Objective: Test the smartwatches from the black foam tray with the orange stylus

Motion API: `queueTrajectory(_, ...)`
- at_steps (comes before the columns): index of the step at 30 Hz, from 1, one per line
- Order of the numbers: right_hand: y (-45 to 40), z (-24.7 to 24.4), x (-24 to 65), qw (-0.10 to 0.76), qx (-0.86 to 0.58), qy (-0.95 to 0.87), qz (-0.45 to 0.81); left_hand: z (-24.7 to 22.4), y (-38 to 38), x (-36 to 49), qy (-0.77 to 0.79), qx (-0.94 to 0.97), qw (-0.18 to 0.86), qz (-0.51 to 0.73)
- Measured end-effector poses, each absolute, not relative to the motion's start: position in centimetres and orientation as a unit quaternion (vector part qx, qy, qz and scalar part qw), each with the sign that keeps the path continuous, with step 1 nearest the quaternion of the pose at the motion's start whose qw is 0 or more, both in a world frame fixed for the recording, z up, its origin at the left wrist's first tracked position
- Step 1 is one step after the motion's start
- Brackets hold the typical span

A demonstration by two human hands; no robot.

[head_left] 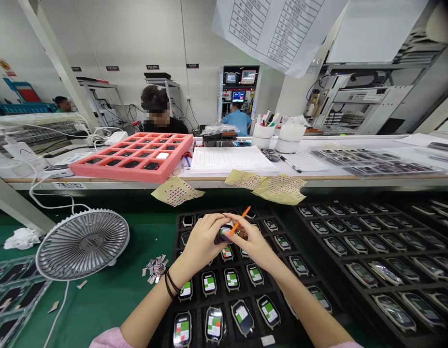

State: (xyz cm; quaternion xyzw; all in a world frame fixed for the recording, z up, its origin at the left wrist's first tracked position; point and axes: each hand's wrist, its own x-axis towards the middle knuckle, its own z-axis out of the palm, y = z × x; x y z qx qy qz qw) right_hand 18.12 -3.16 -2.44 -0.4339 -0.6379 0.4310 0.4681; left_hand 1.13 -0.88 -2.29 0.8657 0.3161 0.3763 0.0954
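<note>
**Smartwatch [225, 235] and orange stick tool [240, 220] gripped above a black foam tray [198, 311]**

The smartwatch is held over the upper part of the foam tray, largely covered by fingers. Its edge is clasped by the left hand [205, 237], whose fingers are curled closely inward. The slim orange tool is pinched in the bent fingers of the right hand [255, 241], slanting up and to the right; whether its lower end is touching the watch cannot be told. Rows of watches, many with lit green-and-white screens, are set in the compartments below. A second black tray [340, 266] of watches is placed to the right. On the green-topped desk [125, 309], a grey fan [88, 244] is stood at the left, with small paper-like tabs [155, 268] heaped between it and the tray. A pink foam tray [169, 169] is set on the raised shelf [137, 185] behind, where dotted yellow sheets [287, 187] are hung over the edge.
</note>
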Motion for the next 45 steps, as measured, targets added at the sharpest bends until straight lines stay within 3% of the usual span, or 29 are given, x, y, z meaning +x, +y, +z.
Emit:
queueTrajectory(9,-3.0,-0.9,19.5,0.415,-0.275,-0.577,0.648,-0.7,-2.1,1.0,0.248,0.851,0.144,0.44)
queueTrajectory(19,-2.6,-1.6,19.9,0.436,-0.311,-0.541,0.649,-0.7,-2.1,1.1,0.241,0.861,0.067,0.442)
queueTrajectory(38,-4.2,-0.5,18.8,0.455,-0.3,-0.585,0.6,-0.9,-2.2,1.1,0.202,0.854,0.078,0.472)
queueTrajectory(40,-4.1,-0.2,19.0,0.486,-0.305,-0.583,0.576,-0.9,-2.3,1.1,0.215,0.845,0.089,0.481)
queueTrajectory(45,-5.1,0.2,20.1,0.674,-0.31,-0.548,0.386,-0.4,-2.4,0.8,0.232,0.826,0.169,0.485)
